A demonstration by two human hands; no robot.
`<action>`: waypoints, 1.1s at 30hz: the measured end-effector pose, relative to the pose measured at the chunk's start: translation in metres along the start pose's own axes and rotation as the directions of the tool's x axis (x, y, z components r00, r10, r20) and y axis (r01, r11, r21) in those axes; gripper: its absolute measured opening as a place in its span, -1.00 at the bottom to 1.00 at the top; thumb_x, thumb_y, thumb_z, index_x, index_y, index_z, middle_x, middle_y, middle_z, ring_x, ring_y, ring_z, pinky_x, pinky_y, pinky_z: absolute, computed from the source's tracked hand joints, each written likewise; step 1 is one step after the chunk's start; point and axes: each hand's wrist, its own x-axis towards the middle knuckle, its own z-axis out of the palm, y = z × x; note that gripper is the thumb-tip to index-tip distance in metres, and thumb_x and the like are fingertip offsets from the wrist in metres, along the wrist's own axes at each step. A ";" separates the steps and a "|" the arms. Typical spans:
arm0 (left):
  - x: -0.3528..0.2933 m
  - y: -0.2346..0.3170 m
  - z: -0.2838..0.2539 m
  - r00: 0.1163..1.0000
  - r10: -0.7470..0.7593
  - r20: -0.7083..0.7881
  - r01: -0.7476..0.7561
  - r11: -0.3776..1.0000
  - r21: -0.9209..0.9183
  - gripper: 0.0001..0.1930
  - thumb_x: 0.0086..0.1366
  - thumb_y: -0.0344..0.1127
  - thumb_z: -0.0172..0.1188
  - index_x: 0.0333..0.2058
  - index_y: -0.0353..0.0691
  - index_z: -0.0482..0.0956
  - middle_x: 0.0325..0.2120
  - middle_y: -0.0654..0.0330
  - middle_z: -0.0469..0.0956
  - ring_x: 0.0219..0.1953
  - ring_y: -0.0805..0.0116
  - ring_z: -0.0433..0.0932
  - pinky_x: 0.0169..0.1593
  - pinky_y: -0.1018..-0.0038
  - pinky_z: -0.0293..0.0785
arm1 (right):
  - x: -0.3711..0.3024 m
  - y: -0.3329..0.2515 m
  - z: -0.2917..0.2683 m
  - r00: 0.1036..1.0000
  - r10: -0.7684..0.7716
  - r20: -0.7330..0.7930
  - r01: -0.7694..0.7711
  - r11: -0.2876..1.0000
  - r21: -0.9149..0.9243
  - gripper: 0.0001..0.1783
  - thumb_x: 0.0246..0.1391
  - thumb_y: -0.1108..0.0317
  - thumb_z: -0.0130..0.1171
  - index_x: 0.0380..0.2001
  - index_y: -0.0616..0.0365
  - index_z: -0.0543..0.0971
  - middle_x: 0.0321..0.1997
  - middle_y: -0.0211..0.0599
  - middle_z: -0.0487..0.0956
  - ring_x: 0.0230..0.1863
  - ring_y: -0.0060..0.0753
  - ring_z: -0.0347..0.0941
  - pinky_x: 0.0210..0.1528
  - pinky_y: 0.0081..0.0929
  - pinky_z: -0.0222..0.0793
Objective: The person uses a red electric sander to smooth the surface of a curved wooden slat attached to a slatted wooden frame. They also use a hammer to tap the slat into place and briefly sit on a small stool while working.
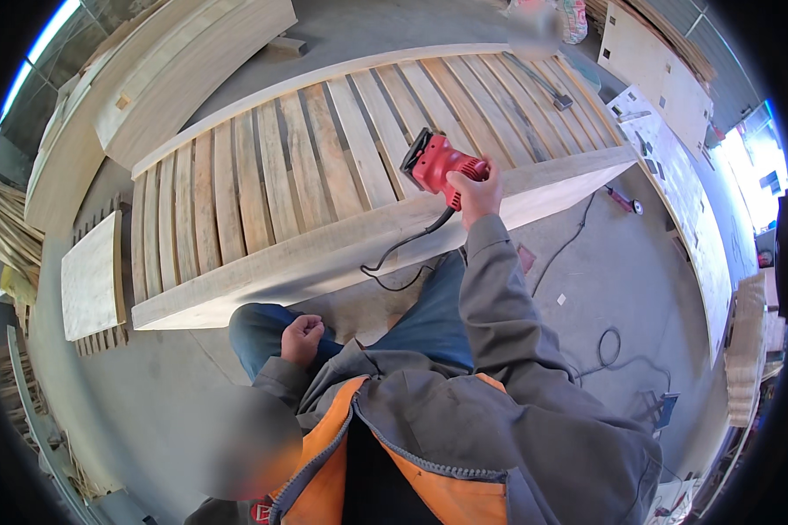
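Observation:
My right hand [479,191] is wrapped round the body of a red electric sander [436,164]. The sander is raised over the near rail of a slatted wooden frame [341,229], its black pad tilted up toward the far left. A black cord [409,241] runs down from it in front of the rail. Curled into a fist, my left hand [302,339] rests on my left knee, and nothing shows in it. A hammer-like tool [543,84] lies on the slats at the far right.
A red angle grinder [622,201] lies on the floor right of the frame, with a loose cable [608,347] nearby. Large pale panels [175,79] stand behind at the left. A white-topped board [92,278] is beside the frame's left end. A long white panel [687,210] lines the right.

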 end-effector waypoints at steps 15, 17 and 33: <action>0.005 0.006 0.000 0.993 -0.109 0.038 0.102 0.981 0.164 -0.69 0.25 -0.33 0.29 -0.09 -0.39 0.62 -0.33 0.11 0.68 -0.30 0.43 0.61 -0.15 0.48 0.55 | 0.085 0.035 0.002 0.984 0.176 0.032 -0.176 0.924 0.340 -0.54 -0.07 0.49 0.38 -0.04 0.25 0.52 -0.16 -0.21 0.59 -0.25 -0.32 0.59 -0.27 -0.40 0.54; 0.006 0.011 0.001 0.992 -0.118 0.040 0.109 0.976 0.186 -0.68 0.25 -0.32 0.29 -0.08 -0.39 0.61 -0.33 0.10 0.68 -0.31 0.41 0.61 -0.14 0.47 0.55 | 0.097 0.037 0.012 0.981 0.183 0.060 -0.192 0.925 0.329 -0.54 -0.05 0.49 0.37 -0.03 0.24 0.51 -0.15 -0.21 0.58 -0.23 -0.32 0.58 -0.26 -0.41 0.54; 0.013 0.020 0.009 0.991 -0.119 0.065 0.089 0.933 0.349 -0.67 0.21 -0.25 0.27 -0.13 -0.35 0.64 -0.29 -0.03 0.69 -0.22 0.11 0.69 -0.07 0.35 0.58 | 0.138 0.076 -0.016 0.959 0.279 0.041 -0.282 0.951 0.129 -0.22 0.19 0.34 0.24 0.40 0.17 0.14 0.17 -0.03 0.47 -0.13 -0.10 0.59 -0.33 -0.03 0.61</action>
